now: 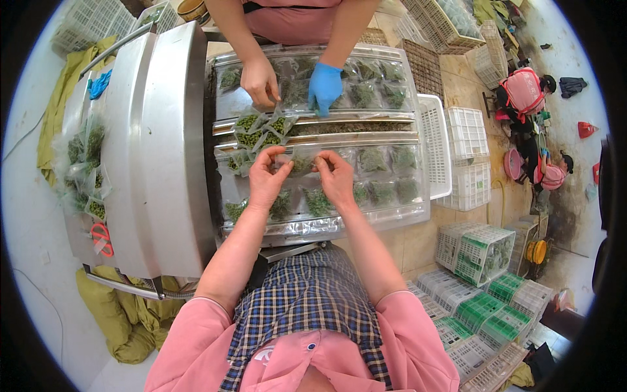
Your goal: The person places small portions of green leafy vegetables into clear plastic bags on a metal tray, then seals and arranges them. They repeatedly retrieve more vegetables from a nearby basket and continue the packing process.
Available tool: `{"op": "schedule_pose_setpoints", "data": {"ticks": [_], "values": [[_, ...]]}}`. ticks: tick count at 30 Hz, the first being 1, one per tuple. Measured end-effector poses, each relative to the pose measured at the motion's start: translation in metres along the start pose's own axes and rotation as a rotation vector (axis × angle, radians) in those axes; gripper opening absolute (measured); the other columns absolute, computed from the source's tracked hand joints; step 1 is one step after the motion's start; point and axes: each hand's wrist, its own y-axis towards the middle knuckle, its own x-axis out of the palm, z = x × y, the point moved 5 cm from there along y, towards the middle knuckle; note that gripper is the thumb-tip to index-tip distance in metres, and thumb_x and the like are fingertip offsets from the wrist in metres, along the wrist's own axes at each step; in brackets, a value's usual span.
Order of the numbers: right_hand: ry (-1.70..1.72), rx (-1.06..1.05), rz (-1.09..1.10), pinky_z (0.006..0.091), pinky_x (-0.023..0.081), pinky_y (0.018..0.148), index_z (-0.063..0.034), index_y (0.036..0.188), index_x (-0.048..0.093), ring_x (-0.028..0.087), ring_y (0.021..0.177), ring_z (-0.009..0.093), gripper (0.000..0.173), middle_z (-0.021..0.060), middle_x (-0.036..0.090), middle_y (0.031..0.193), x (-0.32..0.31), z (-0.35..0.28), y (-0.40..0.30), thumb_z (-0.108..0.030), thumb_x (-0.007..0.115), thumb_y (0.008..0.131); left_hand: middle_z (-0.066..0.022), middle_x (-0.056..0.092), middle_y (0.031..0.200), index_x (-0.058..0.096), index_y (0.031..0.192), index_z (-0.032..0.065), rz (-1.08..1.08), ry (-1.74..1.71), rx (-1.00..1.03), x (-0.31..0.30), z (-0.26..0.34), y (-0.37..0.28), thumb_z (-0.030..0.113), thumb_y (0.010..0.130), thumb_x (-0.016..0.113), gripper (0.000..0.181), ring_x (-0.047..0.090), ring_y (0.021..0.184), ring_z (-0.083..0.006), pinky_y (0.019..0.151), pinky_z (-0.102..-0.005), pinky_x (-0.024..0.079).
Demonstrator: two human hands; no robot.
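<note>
My left hand (268, 174) and my right hand (336, 177) pinch the two sides of a clear plastic bag (302, 164) holding small green contents. It hangs over the near tray (323, 182) of what looks like a vacuum packing machine, among rows of similar filled bags (372, 160). Beyond my left fingers, bags of green berries, probably green peppercorns (251, 131), lie heaped across the strip between the two trays. A co-worker's bare hand (259, 81) and blue-gloved hand (325, 88) are over the far tray (367, 115), which also carries filled bags.
The machine's steel lid (169, 147) stands at the left, with more filled bags (88, 166), red-handled scissors (102, 240) and a blue glove (99, 85) on it. A white plastic basket (436, 147) adjoins the trays' right end. Stacked crates (475, 250) and other people (526, 93) are farther right.
</note>
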Motion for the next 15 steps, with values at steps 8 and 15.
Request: {"op": "schedule_pose_setpoints", "data": {"ticks": [8, 15], "values": [[-0.333, -0.025, 0.012, 0.0342, 0.05, 0.058, -0.0025, 0.09, 0.064, 0.065, 0.066, 0.023, 0.016, 0.0099, 0.066, 0.073, -0.01, 0.007, -0.001, -0.018, 0.06, 0.088, -0.0018, 0.066, 0.076, 0.07, 0.099, 0.0023, 0.021, 0.063, -0.225, -0.013, -0.003, -0.007, 0.02, 0.09, 0.065, 0.02, 0.058, 0.065, -0.0077, 0.049, -0.0231, 0.044], [-1.138, 0.136, -0.239, 0.0455, 0.054, 0.068, -0.0023, 0.087, 0.07, 0.068, 0.082, 0.036, 0.02, 0.0204, 0.069, 0.084, 0.0, -0.003, 0.022, -0.016, 0.06, 0.078, -0.0177, 0.067, 0.08, 0.064, 0.115, 0.01, -0.109, 0.681, 0.146, -0.005, -0.002, -0.026, 0.005, 0.083, 0.061, 0.032, 0.067, 0.071, -0.0303, 0.064, -0.0376, 0.053]]}}
